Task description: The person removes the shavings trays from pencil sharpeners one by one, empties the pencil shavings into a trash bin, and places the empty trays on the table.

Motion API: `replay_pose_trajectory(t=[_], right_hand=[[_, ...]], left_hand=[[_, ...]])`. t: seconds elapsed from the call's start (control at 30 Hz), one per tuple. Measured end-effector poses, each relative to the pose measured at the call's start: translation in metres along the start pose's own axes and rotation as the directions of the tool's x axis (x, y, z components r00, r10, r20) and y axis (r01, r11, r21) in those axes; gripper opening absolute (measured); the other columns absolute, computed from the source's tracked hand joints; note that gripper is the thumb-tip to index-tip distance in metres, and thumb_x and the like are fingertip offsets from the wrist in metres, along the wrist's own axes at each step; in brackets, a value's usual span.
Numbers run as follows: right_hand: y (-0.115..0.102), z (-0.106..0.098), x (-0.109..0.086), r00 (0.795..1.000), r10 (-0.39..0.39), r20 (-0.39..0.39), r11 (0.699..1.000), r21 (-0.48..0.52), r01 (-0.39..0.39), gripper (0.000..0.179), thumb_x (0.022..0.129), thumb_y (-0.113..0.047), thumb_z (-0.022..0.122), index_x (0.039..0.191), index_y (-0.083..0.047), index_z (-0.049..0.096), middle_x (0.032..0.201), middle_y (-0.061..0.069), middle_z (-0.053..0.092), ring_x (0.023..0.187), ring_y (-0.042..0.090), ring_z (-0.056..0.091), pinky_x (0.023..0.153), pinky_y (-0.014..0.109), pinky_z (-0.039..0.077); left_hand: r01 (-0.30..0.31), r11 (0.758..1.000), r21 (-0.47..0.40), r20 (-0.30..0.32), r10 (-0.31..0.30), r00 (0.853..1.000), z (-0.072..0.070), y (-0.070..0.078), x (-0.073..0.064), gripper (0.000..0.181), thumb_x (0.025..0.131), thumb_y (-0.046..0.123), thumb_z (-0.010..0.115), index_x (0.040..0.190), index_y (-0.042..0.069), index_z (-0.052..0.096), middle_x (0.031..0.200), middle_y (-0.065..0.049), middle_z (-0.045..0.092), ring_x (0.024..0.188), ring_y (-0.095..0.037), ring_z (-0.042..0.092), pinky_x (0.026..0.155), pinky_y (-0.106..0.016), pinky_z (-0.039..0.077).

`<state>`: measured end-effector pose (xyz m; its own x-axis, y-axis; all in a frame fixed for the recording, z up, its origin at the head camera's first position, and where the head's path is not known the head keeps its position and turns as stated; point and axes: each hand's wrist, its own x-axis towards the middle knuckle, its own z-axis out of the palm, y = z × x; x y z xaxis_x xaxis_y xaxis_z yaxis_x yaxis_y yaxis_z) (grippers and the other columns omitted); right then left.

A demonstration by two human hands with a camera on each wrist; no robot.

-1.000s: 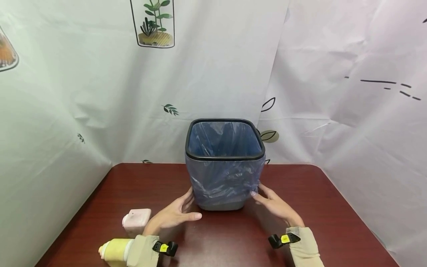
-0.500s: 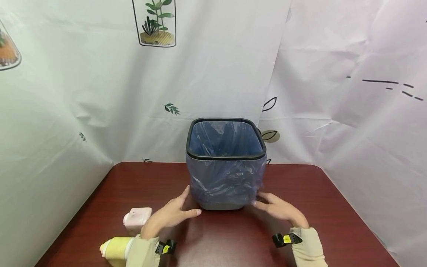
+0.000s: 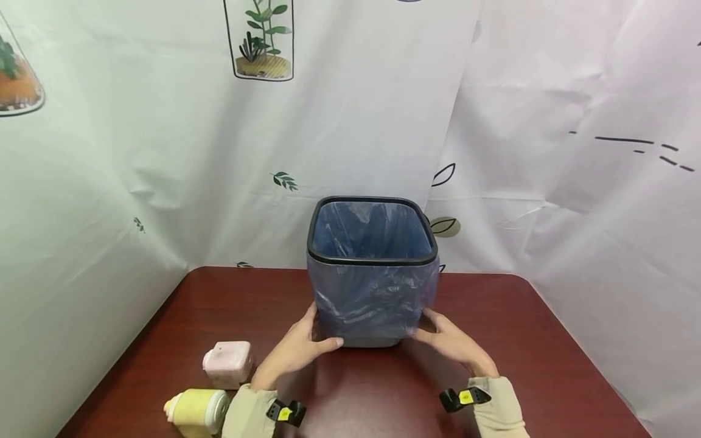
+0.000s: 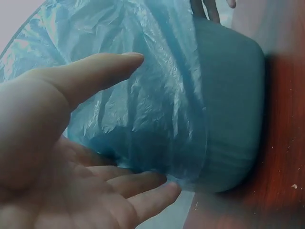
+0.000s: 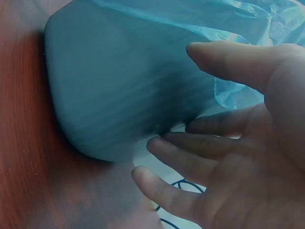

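A grey trash can [image 3: 367, 342] stands upright near the back of the table, a black ring [image 3: 372, 261] around its top. Its blue plastic liner bag [image 3: 372, 301] folds down over the outside, leaving the bottom of the wall bare. My left hand [image 3: 296, 350] is at the can's lower left, thumb in front and fingers stretched along the side. Opposite it, my right hand [image 3: 454, 347] has its fingertips at the lower right side. In the right wrist view the right fingers [image 5: 176, 157] are spread and nearly straight beside the bare wall.
A pink bottle-like container [image 3: 229, 362] and a yellow one with a white base [image 3: 197, 410] lie at the front left, close to my left forearm. Behind the dark red table [image 3: 520, 340] hangs a white printed sheet [image 3: 372, 109].
My left hand has moved slightly right, its thumb now over the can's lower front. The right hand dipped along the can's side, then came back up slightly. The can stays put.
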<state>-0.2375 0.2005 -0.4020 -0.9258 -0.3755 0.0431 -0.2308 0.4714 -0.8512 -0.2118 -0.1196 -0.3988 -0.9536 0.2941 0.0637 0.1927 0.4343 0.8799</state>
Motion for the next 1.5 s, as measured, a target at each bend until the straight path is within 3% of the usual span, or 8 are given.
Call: replay_pose_trajectory(t=[0.13,0.53,0.73,0.87,0.97,1.13,1.33,1.5], right_hand=[[-0.001,-0.002,-0.001,1.000,-0.022,0.017,1.000,-0.012,0.023,0.067,0.084,-0.043,0.063,0.140,-0.017,0.036,0.140,-0.001,0.041,0.132,0.019,0.031,0.105,0.047,0.026],[-0.008,-0.010,-0.009,0.987,-0.048,0.157,0.999,0.029,0.044,0.049,0.088,-0.033,0.061,0.131,-0.014,0.047,0.129,0.002,0.052,0.119,0.019,0.048,0.090,0.025,0.041],[-0.009,-0.012,-0.011,0.980,-0.057,0.188,0.998,0.011,0.056,0.046,0.089,-0.033,0.060,0.131,-0.017,0.048,0.128,-0.001,0.053,0.120,0.018,0.047,0.094,0.032,0.040],[-0.010,-0.010,-0.013,0.969,-0.062,0.241,0.994,-0.071,0.081,0.034,0.089,-0.037,0.059,0.119,-0.022,0.059,0.117,-0.006,0.060,0.112,0.013,0.051,0.091,0.033,0.041],[-0.012,-0.006,-0.013,0.944,-0.059,0.324,0.990,-0.100,0.097,0.033,0.088,-0.036,0.060,0.117,-0.021,0.061,0.115,-0.004,0.061,0.108,0.011,0.053,0.090,0.030,0.042],[-0.016,0.009,-0.014,0.914,-0.023,0.404,0.998,-0.047,0.046,0.053,0.086,-0.031,0.064,0.133,-0.015,0.047,0.130,0.002,0.051,0.118,0.018,0.047,0.094,0.034,0.040],[-0.030,0.037,-0.008,0.886,-0.031,0.462,0.998,-0.036,0.054,0.051,0.087,-0.030,0.063,0.129,-0.005,0.050,0.125,0.011,0.055,0.114,0.022,0.052,0.089,0.029,0.043],[-0.039,0.063,-0.002,0.859,-0.131,0.495,0.991,0.030,0.134,0.044,0.089,-0.028,0.061,0.124,-0.004,0.054,0.117,0.012,0.060,0.103,0.011,0.059,0.082,0.022,0.046]], left_hand=[[-0.018,0.998,-0.054,0.029,0.020,0.999,-0.003,0.002,-0.004,0.099,0.077,0.028,0.074,0.148,0.011,0.006,0.150,-0.013,0.020,0.133,-0.032,0.028,0.102,-0.049,0.031],[-0.091,0.988,0.127,0.150,0.071,0.986,-0.011,0.009,-0.016,0.116,0.069,0.036,0.079,0.147,0.010,-0.002,0.152,-0.011,0.014,0.136,-0.025,0.023,0.105,-0.049,0.024],[-0.108,0.979,0.175,0.146,0.083,0.986,-0.010,0.016,-0.019,0.116,0.070,0.035,0.078,0.147,0.010,-0.005,0.152,-0.012,0.013,0.134,-0.028,0.025,0.104,-0.051,0.024],[-0.077,0.970,0.230,0.106,0.053,0.993,-0.011,0.024,-0.022,0.111,0.072,0.034,0.077,0.147,0.006,0.000,0.151,-0.015,0.016,0.135,-0.029,0.025,0.105,-0.051,0.024],[0.028,0.958,0.287,0.085,-0.054,0.995,-0.012,0.030,-0.027,0.109,0.073,0.038,0.075,0.145,-0.004,0.003,0.150,-0.022,0.012,0.136,-0.033,0.020,0.106,-0.050,0.022],[0.225,0.880,0.418,0.006,-0.250,0.968,-0.015,0.037,-0.034,0.105,0.077,0.040,0.071,0.139,-0.016,0.007,0.142,-0.038,0.015,0.132,-0.045,0.020,0.103,-0.054,0.024],[0.333,0.774,0.539,-0.125,-0.317,0.940,-0.023,0.035,-0.038,0.090,0.080,0.033,0.068,0.136,-0.018,0.019,0.131,-0.043,0.029,0.119,-0.057,0.029,0.095,-0.061,0.028],[0.477,0.677,0.561,-0.294,-0.375,0.879,-0.033,0.031,-0.042,0.083,0.079,0.031,0.068,0.133,-0.016,0.027,0.122,-0.043,0.033,0.113,-0.060,0.027,0.088,-0.067,0.025]])
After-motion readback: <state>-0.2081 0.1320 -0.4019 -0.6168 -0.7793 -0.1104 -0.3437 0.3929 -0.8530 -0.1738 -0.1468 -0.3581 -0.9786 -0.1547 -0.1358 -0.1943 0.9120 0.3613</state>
